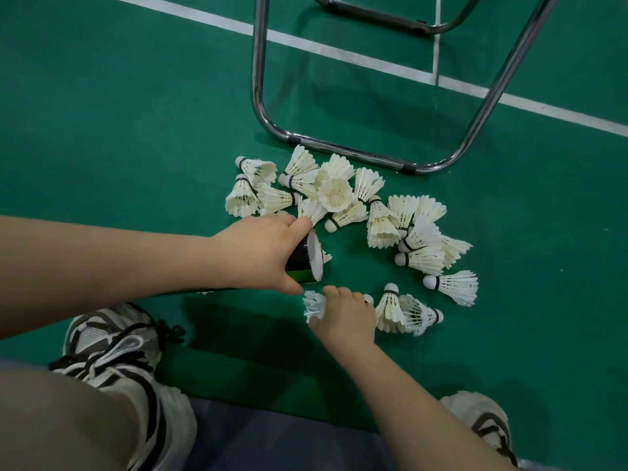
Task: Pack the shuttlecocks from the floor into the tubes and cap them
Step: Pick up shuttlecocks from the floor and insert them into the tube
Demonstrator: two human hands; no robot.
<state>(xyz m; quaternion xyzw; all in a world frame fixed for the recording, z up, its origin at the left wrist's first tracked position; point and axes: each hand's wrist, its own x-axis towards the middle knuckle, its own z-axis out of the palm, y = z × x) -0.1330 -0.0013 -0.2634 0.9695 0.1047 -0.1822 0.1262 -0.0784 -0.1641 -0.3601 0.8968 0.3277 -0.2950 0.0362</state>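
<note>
Several white feather shuttlecocks (334,193) lie scattered in a loose pile on the green court floor. My left hand (261,253) grips a black and green tube (306,263) near its open mouth, which points right toward the pile. Just below it, my right hand (346,321) holds one shuttlecock (313,305) by its feathers, its skirt sticking out to the left of my fingers. More shuttlecocks (452,285) lie to the right of that hand. The rest of the tube is hidden behind my left hand and forearm.
A chrome tubular chair frame (346,153) stands on the floor just beyond the pile. White court lines (339,56) cross the green floor behind it. My two sneakers (112,348) are at the bottom left and bottom right.
</note>
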